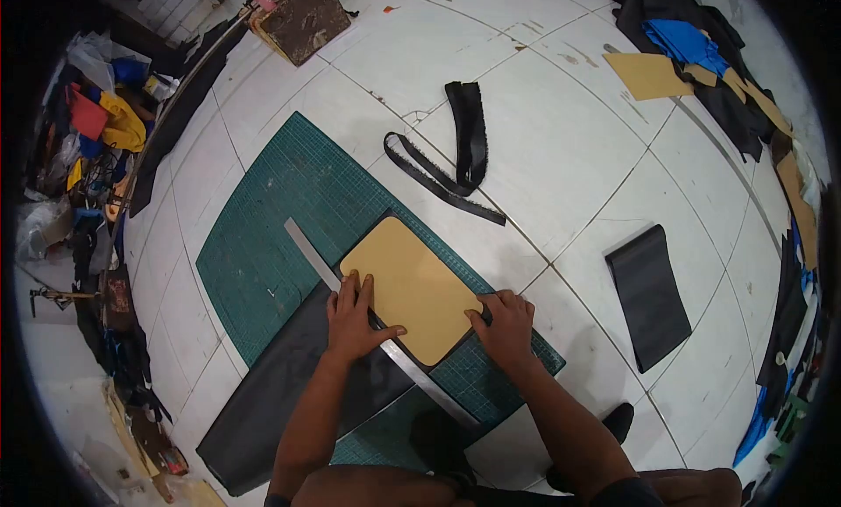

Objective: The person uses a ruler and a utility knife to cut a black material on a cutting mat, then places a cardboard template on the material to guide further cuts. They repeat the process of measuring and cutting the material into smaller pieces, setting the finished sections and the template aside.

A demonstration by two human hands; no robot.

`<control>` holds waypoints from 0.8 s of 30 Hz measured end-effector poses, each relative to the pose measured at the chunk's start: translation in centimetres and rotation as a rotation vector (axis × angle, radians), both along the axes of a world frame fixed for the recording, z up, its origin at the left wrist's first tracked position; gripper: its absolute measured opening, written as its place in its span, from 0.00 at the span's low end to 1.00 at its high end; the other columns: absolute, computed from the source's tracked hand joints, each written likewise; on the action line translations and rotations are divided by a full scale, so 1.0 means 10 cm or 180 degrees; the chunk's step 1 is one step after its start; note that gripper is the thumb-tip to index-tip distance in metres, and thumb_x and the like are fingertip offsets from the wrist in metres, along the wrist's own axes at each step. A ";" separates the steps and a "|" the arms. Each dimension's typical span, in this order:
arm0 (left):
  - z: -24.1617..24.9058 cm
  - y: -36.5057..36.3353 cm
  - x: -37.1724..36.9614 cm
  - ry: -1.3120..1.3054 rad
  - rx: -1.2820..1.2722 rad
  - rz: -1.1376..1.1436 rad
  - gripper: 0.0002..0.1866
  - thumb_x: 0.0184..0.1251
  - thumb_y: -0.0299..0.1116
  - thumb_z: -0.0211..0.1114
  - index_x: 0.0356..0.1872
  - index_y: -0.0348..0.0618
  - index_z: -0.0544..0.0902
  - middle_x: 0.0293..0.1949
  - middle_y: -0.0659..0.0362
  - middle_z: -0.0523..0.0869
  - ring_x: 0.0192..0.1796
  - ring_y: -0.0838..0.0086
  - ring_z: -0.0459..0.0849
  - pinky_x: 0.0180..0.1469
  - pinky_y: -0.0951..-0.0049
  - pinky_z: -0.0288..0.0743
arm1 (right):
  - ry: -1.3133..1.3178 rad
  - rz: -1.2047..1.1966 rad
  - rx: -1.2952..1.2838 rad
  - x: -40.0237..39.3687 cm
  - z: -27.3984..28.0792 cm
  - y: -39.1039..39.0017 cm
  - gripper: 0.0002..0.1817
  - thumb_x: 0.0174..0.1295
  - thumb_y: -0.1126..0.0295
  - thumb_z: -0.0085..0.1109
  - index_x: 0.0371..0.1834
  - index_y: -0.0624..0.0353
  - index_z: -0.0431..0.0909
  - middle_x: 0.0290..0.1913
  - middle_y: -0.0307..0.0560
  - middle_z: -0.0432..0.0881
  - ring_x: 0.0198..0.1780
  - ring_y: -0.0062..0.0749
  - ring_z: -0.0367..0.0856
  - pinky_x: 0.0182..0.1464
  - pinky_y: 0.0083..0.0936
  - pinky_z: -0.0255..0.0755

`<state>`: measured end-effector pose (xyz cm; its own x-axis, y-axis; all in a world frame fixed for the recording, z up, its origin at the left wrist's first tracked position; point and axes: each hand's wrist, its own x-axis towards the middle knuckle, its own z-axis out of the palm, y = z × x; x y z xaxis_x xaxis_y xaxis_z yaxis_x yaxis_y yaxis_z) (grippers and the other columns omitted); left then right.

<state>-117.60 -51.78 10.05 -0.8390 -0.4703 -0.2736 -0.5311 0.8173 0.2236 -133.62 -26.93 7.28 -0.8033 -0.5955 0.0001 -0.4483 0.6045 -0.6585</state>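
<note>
One black sheet (293, 389), its lower edge cut off from sight by the forearm, lies under one silver metal ruler (431, 386). The left hand (352, 321), fingers spread, presses one tan rounded rectangular panel (412, 288) on the green gridded mat (289, 191); the right hand (506, 325) pinches its right edge.

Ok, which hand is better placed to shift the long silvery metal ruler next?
Left hand, I'd say: it lies across the ruler, while the right hand is at the opposite edge of the tan, round-cornered board.
</note>
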 end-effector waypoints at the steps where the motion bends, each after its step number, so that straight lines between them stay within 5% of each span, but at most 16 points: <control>1: 0.01 0.00 0.00 -0.0008 0.0006 -0.0003 0.66 0.43 0.74 0.75 0.80 0.42 0.60 0.80 0.39 0.54 0.83 0.46 0.50 0.77 0.36 0.44 | -0.0001 0.0005 -0.0004 0.00 0.01 0.00 0.17 0.58 0.58 0.73 0.48 0.52 0.85 0.45 0.46 0.79 0.54 0.43 0.77 0.62 0.46 0.62; 24: 0.09 0.00 -0.10 -0.0244 0.0062 0.0076 0.68 0.40 0.73 0.76 0.80 0.43 0.58 0.81 0.40 0.54 0.83 0.47 0.50 0.77 0.35 0.45 | 0.0200 0.0107 -0.0128 -0.02 0.02 0.00 0.18 0.57 0.60 0.74 0.48 0.53 0.85 0.43 0.46 0.79 0.51 0.44 0.78 0.59 0.45 0.64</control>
